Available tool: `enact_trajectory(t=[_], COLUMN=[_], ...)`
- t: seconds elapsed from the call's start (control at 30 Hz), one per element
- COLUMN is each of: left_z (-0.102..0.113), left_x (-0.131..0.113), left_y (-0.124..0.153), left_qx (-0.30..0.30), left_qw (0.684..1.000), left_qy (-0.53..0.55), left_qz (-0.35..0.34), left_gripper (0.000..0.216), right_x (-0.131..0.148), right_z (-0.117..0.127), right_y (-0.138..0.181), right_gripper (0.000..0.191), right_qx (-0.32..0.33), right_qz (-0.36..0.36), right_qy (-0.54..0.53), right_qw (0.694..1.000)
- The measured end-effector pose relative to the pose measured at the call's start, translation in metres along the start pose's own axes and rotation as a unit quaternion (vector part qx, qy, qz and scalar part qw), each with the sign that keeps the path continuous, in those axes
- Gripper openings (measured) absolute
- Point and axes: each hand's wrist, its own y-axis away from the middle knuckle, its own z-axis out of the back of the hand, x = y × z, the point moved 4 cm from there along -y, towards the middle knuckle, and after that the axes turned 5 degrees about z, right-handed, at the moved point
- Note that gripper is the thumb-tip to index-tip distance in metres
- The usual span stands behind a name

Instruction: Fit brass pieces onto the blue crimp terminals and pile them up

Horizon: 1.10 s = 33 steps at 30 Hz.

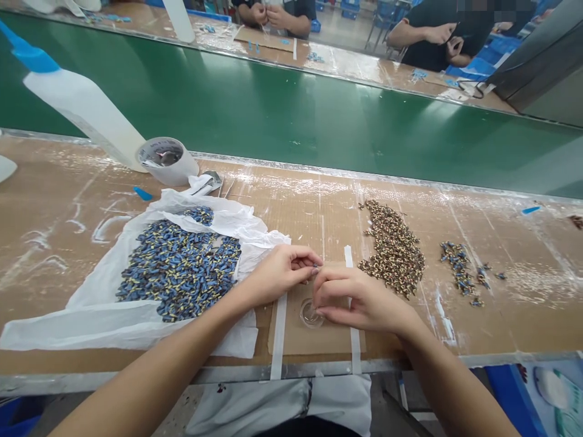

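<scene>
My left hand (288, 268) is closed in a pinch on a small blue part (316, 265), mostly covered by the fingertips. Against it, the thumb and fingertips of my right hand (355, 296) are pinched together; whatever lies between them is too small to make out. Just below the fingertips, a small round clear dish (311, 314) rests on a taped cardboard sheet (314, 340). Left of my hands, a heap of small blue, yellow and dark parts (182, 267) lies on a white cloth (91, 303). On the right is a pile of small brown and gold parts (394, 249).
A small group of blue-and-brown pieces (458, 267) lies farther right. Behind the cloth stand a tape roll (182, 170) and a tilted white bottle with a blue nozzle (86, 109). A green belt (291, 115) runs across; two people work beyond it.
</scene>
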Motion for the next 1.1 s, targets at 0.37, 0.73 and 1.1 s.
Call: enact_trajectory(t=[0.37,0.73,1.1], left_z=[0.001,0.001,0.000], left_x=[0.002,0.001,0.001], left_y=[-0.002,-0.001,0.001], left_qx=[-0.008,-0.017,-0.040], left_qw=[0.999,0.999,0.999], left_qy=[0.022,-0.009,-0.022], left_qz=[0.026,0.031,0.019], left_gripper=[0.017,0.021,0.024], right_x=[-0.041,-0.085,-0.080], right_z=[0.070,0.072,0.071], right_y=[0.035,0.043,0.044], right_gripper=[0.014,0.024,0.007], right_qx=[-0.310,-0.278,-0.240], right_qz=[-0.180,-0.261,-0.248], right_qy=[0.234,0.348,0.338], right_qw=[0.904,0.857,0.875])
